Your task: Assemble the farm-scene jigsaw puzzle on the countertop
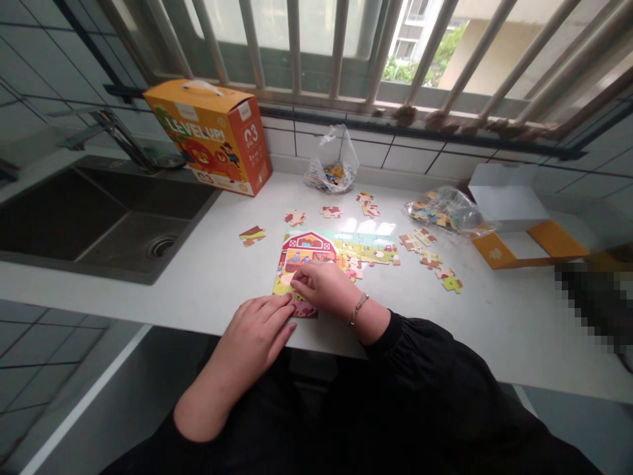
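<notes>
A partly joined jigsaw puzzle (346, 247) lies on the white counter, showing a red barn and a green field with animals. My left hand (254, 333) rests flat at the puzzle's lower left edge, its fingers stretched out and the tips on the pieces. Over the lower part of the barn is my right hand (324, 287), with fingers curled and pressed together; whatever they hold, if anything, is hidden. Both hands cover part of the lower puzzle. Loose puzzle pieces lie behind it, a brown and green piece (252, 235) to its left, and several more pieces (429, 256) to its right.
An orange cardboard box (212, 142) stands at the back left beside a dark sink (185, 198). Clear bags of pieces, one upright (341, 155) and one lying (445, 210), sit near the tiled wall. An opened white and orange box (509, 254) is at right.
</notes>
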`<state>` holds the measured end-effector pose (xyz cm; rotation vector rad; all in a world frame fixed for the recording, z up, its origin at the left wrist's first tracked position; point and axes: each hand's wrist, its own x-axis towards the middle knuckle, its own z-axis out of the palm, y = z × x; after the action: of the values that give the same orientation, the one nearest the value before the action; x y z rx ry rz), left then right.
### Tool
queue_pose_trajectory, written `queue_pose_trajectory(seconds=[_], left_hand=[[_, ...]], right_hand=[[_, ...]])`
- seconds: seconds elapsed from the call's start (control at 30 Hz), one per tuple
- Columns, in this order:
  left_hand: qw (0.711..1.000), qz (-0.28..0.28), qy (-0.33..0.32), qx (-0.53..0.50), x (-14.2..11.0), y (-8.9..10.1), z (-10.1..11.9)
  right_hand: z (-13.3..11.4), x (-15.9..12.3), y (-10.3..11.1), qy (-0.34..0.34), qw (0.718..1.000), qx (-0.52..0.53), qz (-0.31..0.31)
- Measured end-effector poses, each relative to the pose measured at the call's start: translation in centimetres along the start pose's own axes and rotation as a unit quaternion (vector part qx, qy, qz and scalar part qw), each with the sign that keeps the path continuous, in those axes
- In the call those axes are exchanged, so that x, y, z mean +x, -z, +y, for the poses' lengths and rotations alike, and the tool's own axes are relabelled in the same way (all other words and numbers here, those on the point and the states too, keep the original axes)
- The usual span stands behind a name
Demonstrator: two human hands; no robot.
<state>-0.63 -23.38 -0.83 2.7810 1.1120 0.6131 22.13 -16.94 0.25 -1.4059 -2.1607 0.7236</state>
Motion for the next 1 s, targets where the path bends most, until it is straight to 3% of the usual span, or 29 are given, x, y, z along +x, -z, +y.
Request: queue_pose_trajectory(seconds=[0.17, 0.27, 0.33, 0.47, 0.57, 0.67, 0.73, 0.83, 1.0], left_hand=[[0.999, -0.024, 0.029, 0.005, 1.1, 0.4, 1.1], [0.998, -0.053, 0.037, 0.002, 2.0, 1.1, 1.0], [0.997, -0.061, 0.051, 0.008, 2.6, 1.6, 0.3], [0.988, -0.044, 0.125, 0.079, 4.1, 1.8, -3.3], [0.961, -0.052, 0.220, 0.159, 6.6, 1.4, -7.0], [0.928, -0.072, 0.317, 0.179, 9.8, 1.0, -9.8], [0.911, -0.078, 0.361, 0.185, 11.7, 0.8, -10.9], [0.902, -0.061, 0.386, 0.185, 13.2, 0.5, -11.7], [0.904, -0.011, 0.407, 0.129, 13.0, 0.1, -13.7]], right_hand=[[0.6, -0.6, 0.5, 0.049, 0.999, 0.004, 0.011], [2.3, -1.4, 2.2, 0.065, 0.996, -0.010, 0.066], [4.2, -2.4, 4.2, 0.039, 0.992, -0.018, 0.122], [9.7, -5.5, 9.2, -0.052, 0.972, -0.046, 0.224], [13.8, -8.3, 12.4, -0.144, 0.936, -0.047, 0.318], [16.4, -10.1, 14.2, -0.216, 0.910, 0.015, 0.355], [16.9, -10.4, 14.6, -0.236, 0.901, 0.055, 0.359], [16.5, -10.2, 14.5, -0.212, 0.911, 0.043, 0.351], [15.4, -9.5, 14.0, -0.152, 0.932, -0.001, 0.328]])
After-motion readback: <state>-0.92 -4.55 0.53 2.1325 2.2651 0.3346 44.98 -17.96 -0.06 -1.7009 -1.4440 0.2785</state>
